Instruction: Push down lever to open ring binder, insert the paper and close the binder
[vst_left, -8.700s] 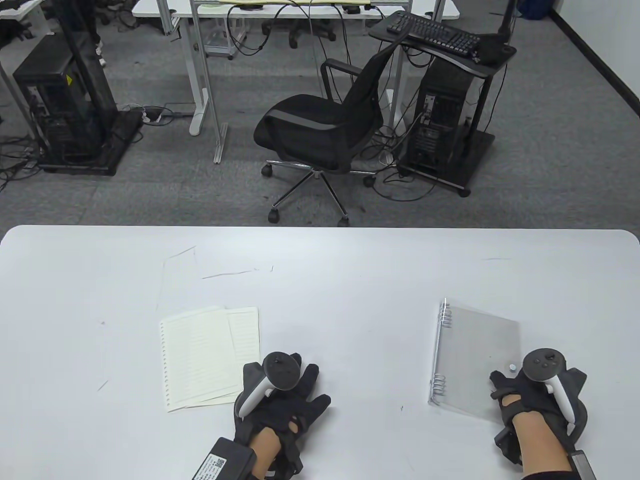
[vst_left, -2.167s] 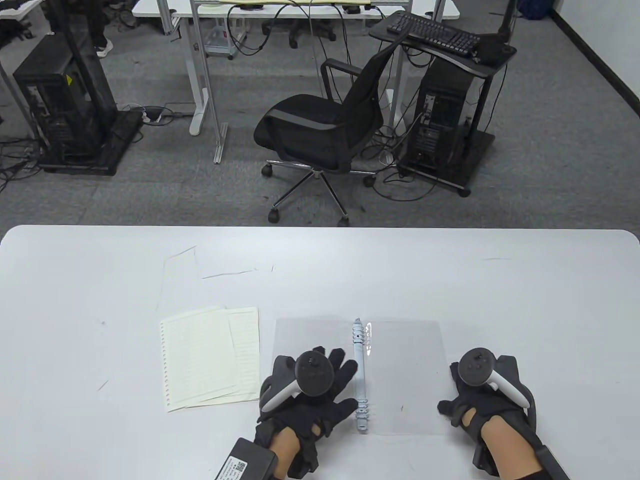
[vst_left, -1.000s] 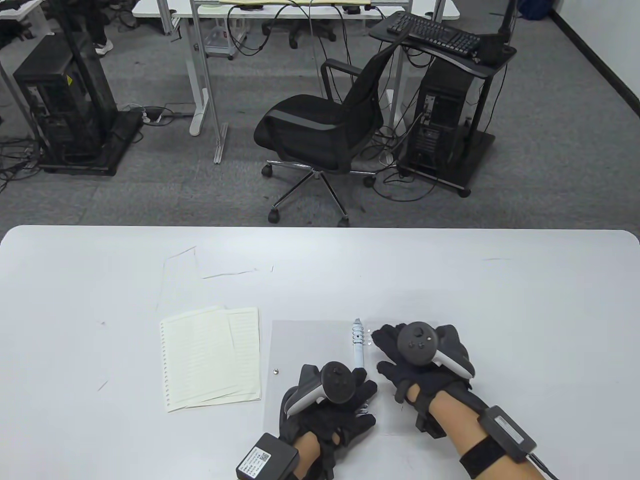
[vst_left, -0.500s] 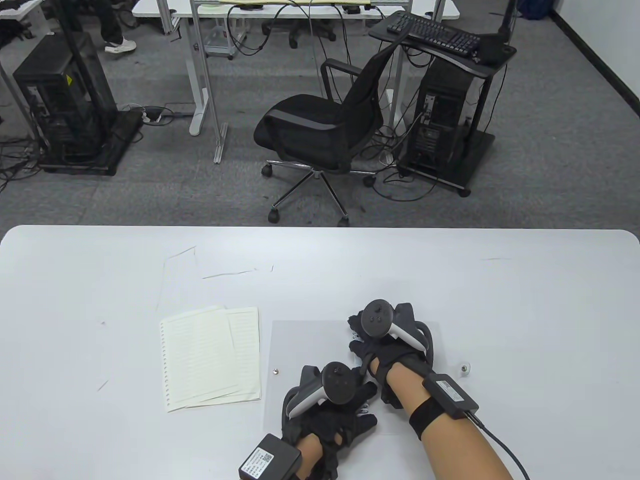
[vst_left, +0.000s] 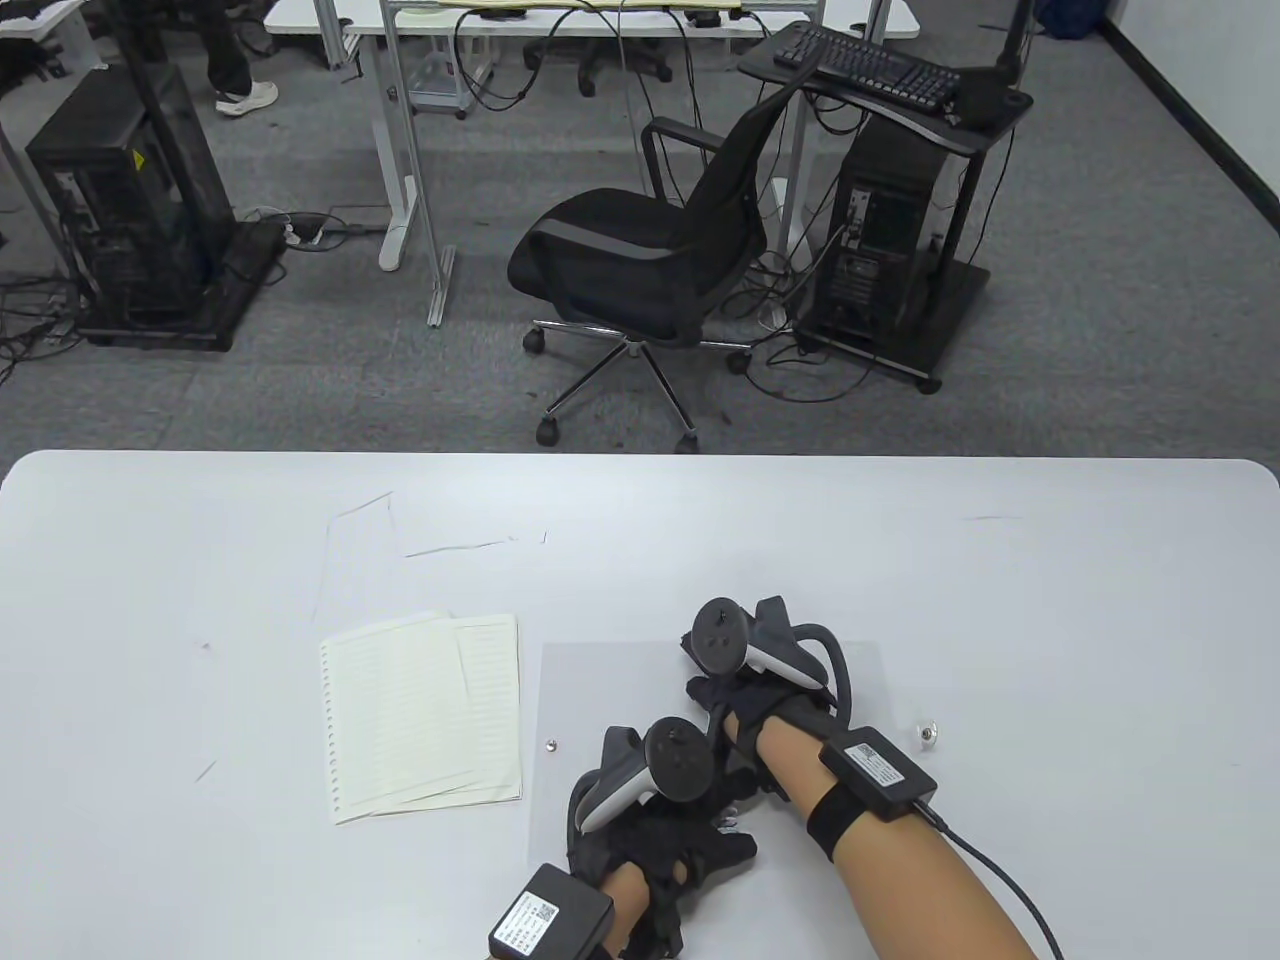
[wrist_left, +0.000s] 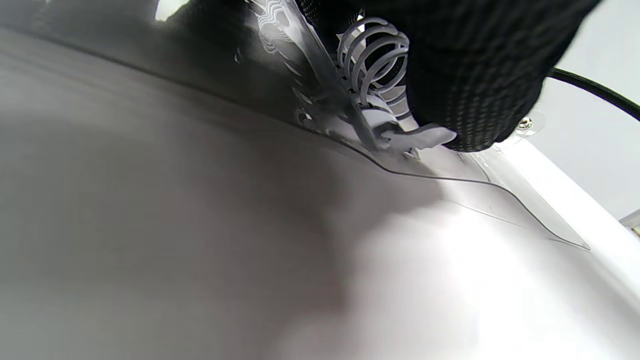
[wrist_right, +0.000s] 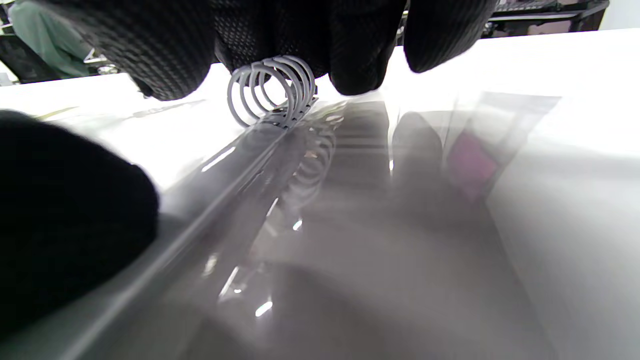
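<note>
The ring binder (vst_left: 600, 700) lies open and flat, its clear covers spread on the white table (vst_left: 900, 560). My left hand (vst_left: 690, 805) is at the near end of the spine. In the left wrist view one of its fingertips (wrist_left: 475, 100) presses on the white lever (wrist_left: 420, 137) below the near rings (wrist_left: 372, 65). My right hand (vst_left: 715, 690) reaches over to the far end of the spine, and its fingers (wrist_right: 360, 60) hang around the far rings (wrist_right: 272, 90). The far lever is hidden. Both ring sets look joined. The lined, punched paper (vst_left: 420, 715) lies left of the binder.
A small metal snap (vst_left: 549, 744) sits on the left cover and another snap (vst_left: 929, 735) sits just past the right cover's edge. My right forearm crosses the right cover. An office chair (vst_left: 640, 260) and computer carts stand on the floor beyond the table.
My right hand has slid from the right cover to the far end of the spine. The left hand has stayed at the near end. The binder has not moved.
</note>
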